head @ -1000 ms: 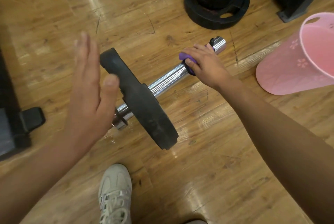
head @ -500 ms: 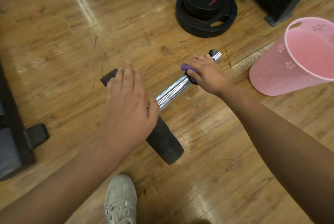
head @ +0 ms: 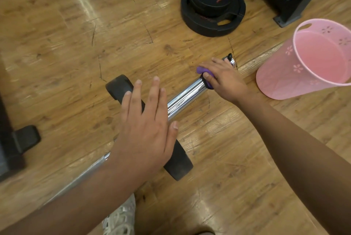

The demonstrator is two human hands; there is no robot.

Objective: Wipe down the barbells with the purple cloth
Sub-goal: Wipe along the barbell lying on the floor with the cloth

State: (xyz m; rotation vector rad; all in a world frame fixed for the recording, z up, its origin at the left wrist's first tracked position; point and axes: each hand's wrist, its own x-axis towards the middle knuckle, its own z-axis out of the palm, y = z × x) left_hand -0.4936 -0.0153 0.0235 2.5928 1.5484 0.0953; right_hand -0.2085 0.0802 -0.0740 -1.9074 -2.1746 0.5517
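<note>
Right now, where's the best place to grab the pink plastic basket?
Likely the cut-out handle slot in the rim of the pink plastic basket, hooked from above on its far side. Its smooth walls taper downward and offer no other hold.

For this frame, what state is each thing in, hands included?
barbell: lying on the floor.
weight plate: loaded on the barbell, standing on edge.
purple cloth: wrapped round the sleeve near its end.
right hand: grips the purple cloth.
left hand: fingers straight, laid over the weight plate.
pink bucket: on the floor, nothing seen inside.
spare plates: stacked flat.
</note>
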